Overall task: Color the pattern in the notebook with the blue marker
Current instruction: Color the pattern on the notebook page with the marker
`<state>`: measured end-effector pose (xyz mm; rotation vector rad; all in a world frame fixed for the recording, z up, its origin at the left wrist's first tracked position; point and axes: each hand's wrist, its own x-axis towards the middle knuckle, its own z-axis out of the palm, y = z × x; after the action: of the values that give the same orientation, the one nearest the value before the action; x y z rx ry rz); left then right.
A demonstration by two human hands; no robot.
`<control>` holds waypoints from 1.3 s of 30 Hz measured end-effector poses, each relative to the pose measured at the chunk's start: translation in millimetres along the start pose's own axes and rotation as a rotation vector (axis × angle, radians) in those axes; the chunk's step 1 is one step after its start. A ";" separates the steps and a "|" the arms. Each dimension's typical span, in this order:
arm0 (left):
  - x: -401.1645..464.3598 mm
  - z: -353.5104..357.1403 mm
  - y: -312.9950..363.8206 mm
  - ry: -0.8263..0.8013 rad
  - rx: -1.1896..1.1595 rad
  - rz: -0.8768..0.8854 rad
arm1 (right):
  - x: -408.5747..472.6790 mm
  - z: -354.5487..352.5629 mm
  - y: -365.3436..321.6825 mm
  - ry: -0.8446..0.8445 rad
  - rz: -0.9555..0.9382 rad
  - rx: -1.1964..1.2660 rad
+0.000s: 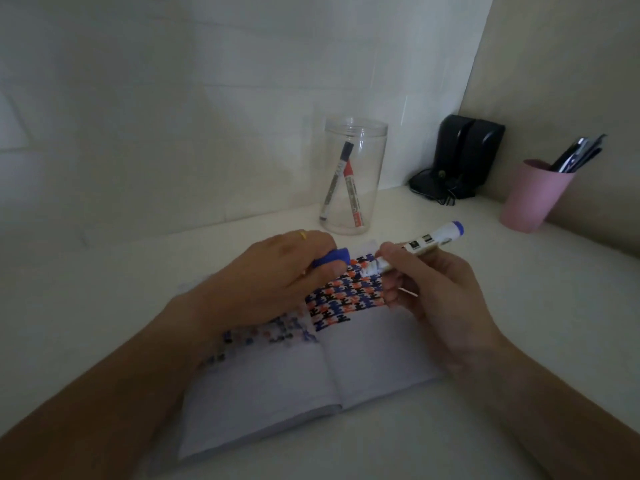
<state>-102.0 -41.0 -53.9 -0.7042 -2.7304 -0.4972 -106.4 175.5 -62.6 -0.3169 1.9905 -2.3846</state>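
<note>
Head camera view, looking down at a pale desk in dim light. An open notebook [311, 386] lies at the center and lower middle of the frame. Across the top of its right page runs a dense interlocking pattern [346, 299] in blue, orange-red and black. A fainter, blurred version of it shows on the left page, partly under the left wrist.

The left hand [273, 275], wearing a yellow ring, is closed around a blue cap [332, 259], which sits apart from the pen. The right hand [440, 296] grips the blue marker [422, 245] by its barrel, just right of center, above the top edge of the right page. Its bare tip end points left toward the cap and its blue end points to the upper right. The tip is not on the paper.

Judging by this, the marker is uncapped and ready, and about 5 rows on the right page already carry color. The lower part of both pages is blank, so much of the page could still take pattern.

Above the hands, a clear jar [355, 174] holds 2 more markers, 1 red-capped and 1 dark-capped. At the right edge stands a pink cup [533, 199] with pens, and a black device [464, 157] sits in the corner.

Printed labels and small dark blocks show on the marker barrels, but they are too blurred to read.
</note>
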 end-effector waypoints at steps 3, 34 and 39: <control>-1.9 7.0 -13.3 -0.060 0.027 0.044 | -0.1 -7.3 1.0 0.016 0.015 -0.101; 0.3 11.5 -26.0 -0.058 -0.131 0.039 | -5.3 -9.7 15.0 -0.062 -0.115 -0.578; 1.2 12.1 -26.3 -0.062 -0.143 0.030 | -4.2 -10.6 15.5 -0.054 -0.128 -0.561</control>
<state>-118.5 -57.4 -71.2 -0.8075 -2.7578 -0.6797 -105.8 183.5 -80.0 -0.5206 2.6476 -1.7970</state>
